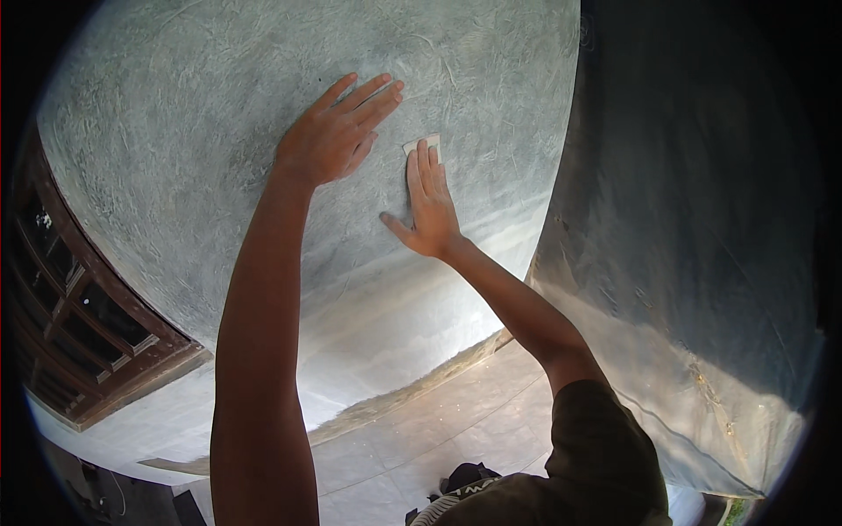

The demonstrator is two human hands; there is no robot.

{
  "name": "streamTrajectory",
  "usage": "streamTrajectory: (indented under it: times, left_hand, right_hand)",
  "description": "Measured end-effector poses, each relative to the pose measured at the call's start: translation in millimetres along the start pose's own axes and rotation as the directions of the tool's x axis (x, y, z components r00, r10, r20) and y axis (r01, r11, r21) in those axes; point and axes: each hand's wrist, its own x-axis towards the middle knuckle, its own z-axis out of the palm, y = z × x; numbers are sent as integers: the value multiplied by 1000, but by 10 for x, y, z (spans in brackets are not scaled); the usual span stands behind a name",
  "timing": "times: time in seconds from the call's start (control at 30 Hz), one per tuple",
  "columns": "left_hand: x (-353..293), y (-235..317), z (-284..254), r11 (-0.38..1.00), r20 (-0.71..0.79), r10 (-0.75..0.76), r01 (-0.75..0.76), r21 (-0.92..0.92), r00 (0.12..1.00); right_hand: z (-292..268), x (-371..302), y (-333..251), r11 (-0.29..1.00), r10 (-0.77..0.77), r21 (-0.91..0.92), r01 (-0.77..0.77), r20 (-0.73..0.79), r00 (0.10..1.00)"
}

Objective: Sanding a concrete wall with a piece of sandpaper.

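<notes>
A rough grey plastered wall [175, 202] fills the space before me, with swirling trowel marks across it. Against it rests my left hand [338, 131], open, its fingers stretched up and to the right, holding nothing. Lower and to the right, my right hand [430, 202] presses a small pale piece of sandpaper [435, 140] to the plaster under its straight fingers. The sandpaper's upper edge shows past the fingertips; the rest is hidden by the hand. My right thumb points out to the left.
A dark brown wooden window frame [123, 368] with panes stands at the left. To the right hangs a large dark sheet [684, 202], lit along its lower part. Pale tiled floor [438, 430] lies below, meeting the wall's foot.
</notes>
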Motion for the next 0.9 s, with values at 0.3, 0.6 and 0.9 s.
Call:
streamTrajectory:
  times: [0.3, 0.6, 0.9]
  left_hand:
    - [-44, 22, -16, 992, 33, -10, 6, 123, 999]
    - [-3, 15, 20, 994, 21, -4, 1, 111, 1000]
    - [-26, 47, -26, 999, 48, -11, 9, 34, 999]
  right_hand:
    - [-11, 66, -68, 1000, 3, -27, -5, -58, 998]
    - [-70, 227, 107, 1000, -22, 5, 23, -117, 993]
    - [-249, 597, 84, 1000, -25, 15, 28, -168, 986]
